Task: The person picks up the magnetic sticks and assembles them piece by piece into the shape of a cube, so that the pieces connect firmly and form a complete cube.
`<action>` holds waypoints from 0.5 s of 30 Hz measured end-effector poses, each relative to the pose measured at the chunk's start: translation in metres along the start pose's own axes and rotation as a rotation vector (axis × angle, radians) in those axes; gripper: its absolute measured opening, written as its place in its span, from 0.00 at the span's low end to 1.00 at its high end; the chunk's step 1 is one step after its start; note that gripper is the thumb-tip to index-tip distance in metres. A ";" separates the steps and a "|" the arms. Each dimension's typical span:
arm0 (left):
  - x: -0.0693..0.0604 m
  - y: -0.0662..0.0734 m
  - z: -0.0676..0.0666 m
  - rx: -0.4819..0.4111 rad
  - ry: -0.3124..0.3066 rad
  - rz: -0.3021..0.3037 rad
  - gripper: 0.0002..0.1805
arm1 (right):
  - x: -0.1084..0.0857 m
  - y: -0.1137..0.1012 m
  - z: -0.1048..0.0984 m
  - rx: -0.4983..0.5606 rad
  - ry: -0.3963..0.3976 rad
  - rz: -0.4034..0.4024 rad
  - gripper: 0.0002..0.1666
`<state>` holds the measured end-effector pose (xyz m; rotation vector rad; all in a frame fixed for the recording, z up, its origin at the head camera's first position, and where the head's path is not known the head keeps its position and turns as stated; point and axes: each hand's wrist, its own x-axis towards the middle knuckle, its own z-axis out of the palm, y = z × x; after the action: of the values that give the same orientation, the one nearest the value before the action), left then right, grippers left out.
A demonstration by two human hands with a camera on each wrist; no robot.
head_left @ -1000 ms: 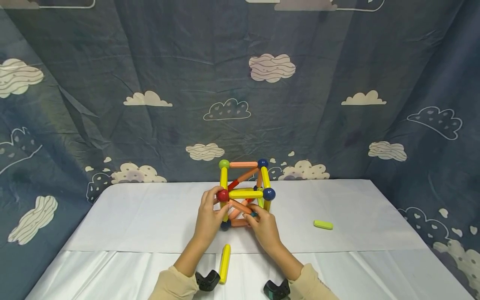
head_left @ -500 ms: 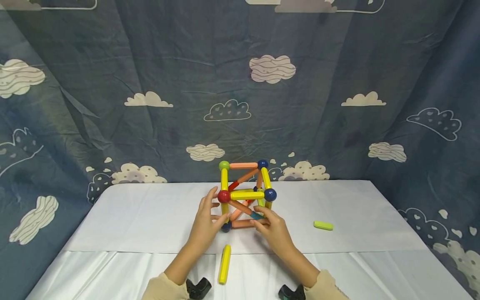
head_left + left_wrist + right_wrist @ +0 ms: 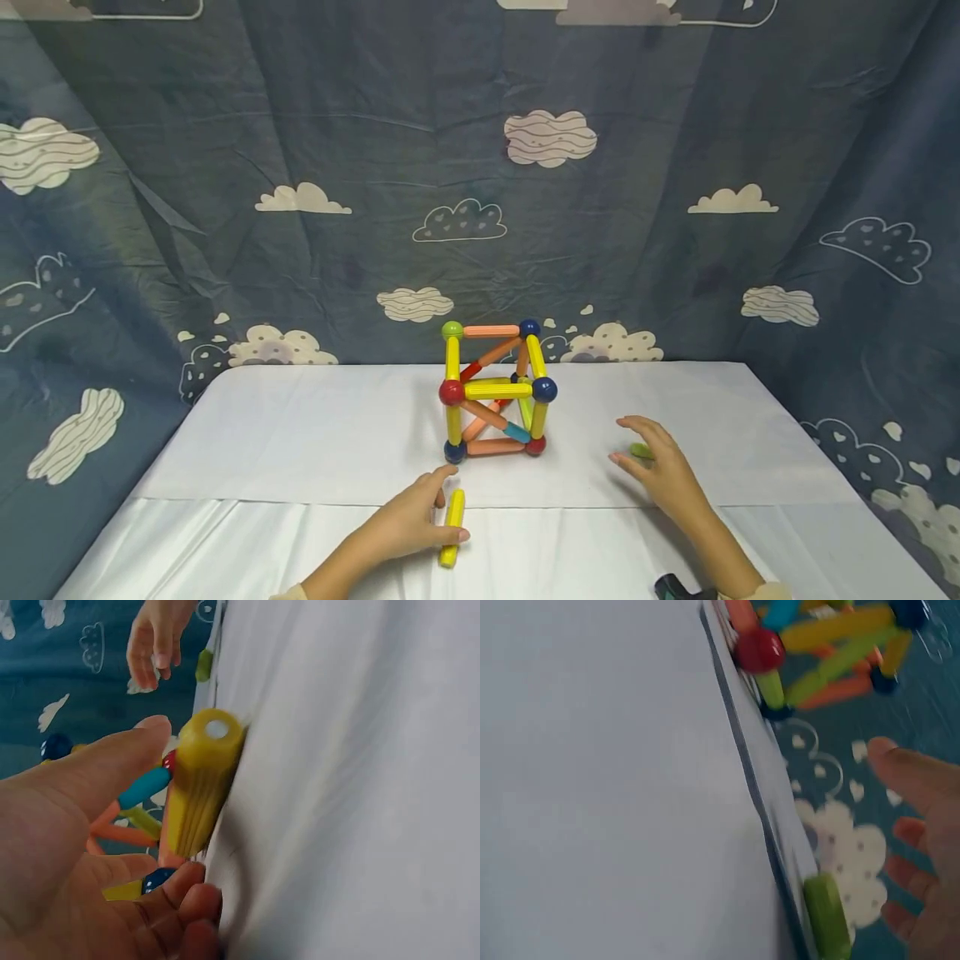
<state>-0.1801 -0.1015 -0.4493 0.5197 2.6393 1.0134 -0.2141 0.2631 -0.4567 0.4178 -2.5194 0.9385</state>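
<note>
A cube-shaped frame of magnetic sticks and balls [image 3: 498, 391] stands on the table, with yellow, orange, green and blue-green sticks. My left hand [image 3: 405, 521] is around a loose yellow magnetic stick [image 3: 455, 505], thumb over its near part and fingers to its left. In the left wrist view a gap shows between the fingers and the yellow stick [image 3: 196, 784]; whether the thumb touches it I cannot tell. My right hand [image 3: 667, 475] hovers with thumb and fingers spread by a short green magnetic stick [image 3: 642, 451], partly hidden behind it. The right wrist view shows the green stick [image 3: 826, 915] apart from the fingers.
A white cloth covers the table [image 3: 300, 442], with a seam across its front part. Behind it hangs a dark blue curtain [image 3: 450, 150] with a cloud print. A black wrist device [image 3: 678, 587] sits at my right wrist.
Both hands have left the stick frame, which now stands unheld with an orange and blue-green diagonal on its front. The left hand came back to the yellow stick; the right moved right to the green one.
</note>
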 end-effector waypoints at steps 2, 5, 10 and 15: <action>0.000 0.002 0.005 0.063 -0.015 0.007 0.47 | -0.003 0.012 -0.007 -0.038 -0.053 0.063 0.32; 0.000 0.004 0.009 0.142 -0.015 0.023 0.42 | -0.007 0.024 -0.013 -0.104 -0.154 0.156 0.31; 0.001 0.005 0.008 0.108 -0.014 0.030 0.27 | -0.008 0.027 -0.014 -0.206 -0.240 0.186 0.23; 0.000 0.010 -0.004 -0.018 0.013 0.030 0.23 | -0.002 0.012 -0.012 -0.227 -0.248 0.171 0.22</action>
<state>-0.1791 -0.0972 -0.4401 0.5522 2.6388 1.0522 -0.2143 0.2806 -0.4557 0.2646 -2.8861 0.6822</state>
